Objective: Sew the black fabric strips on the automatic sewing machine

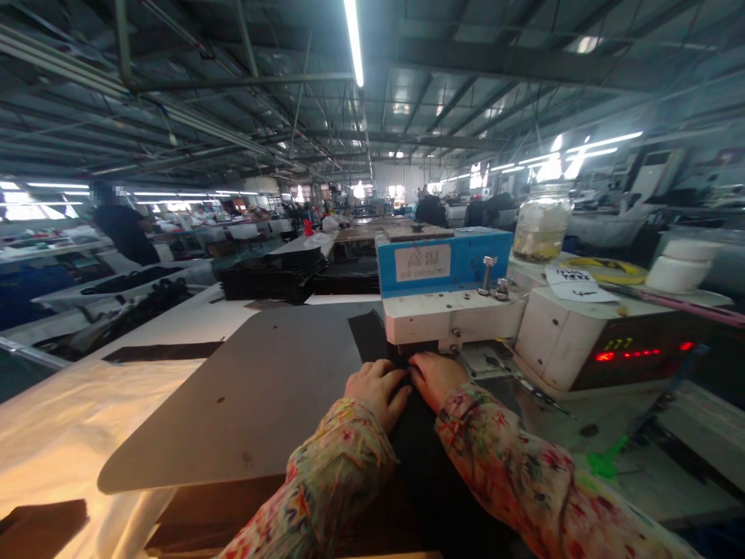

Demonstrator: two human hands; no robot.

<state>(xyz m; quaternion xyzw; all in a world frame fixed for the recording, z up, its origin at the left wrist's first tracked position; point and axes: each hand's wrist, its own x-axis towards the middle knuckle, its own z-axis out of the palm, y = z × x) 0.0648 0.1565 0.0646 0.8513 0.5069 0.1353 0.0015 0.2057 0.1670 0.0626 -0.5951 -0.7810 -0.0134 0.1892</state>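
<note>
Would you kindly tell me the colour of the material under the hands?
The material is black, as the head view shows.

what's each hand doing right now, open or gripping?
Left hand: partly curled on the black material; gripping or just pressing, can't tell.
Right hand: at the same material, below the machine head; grip can't be told.

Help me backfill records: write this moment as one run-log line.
left hand: on black material; right hand: on black material; machine head: just beyond both hands; display: lit
</note>
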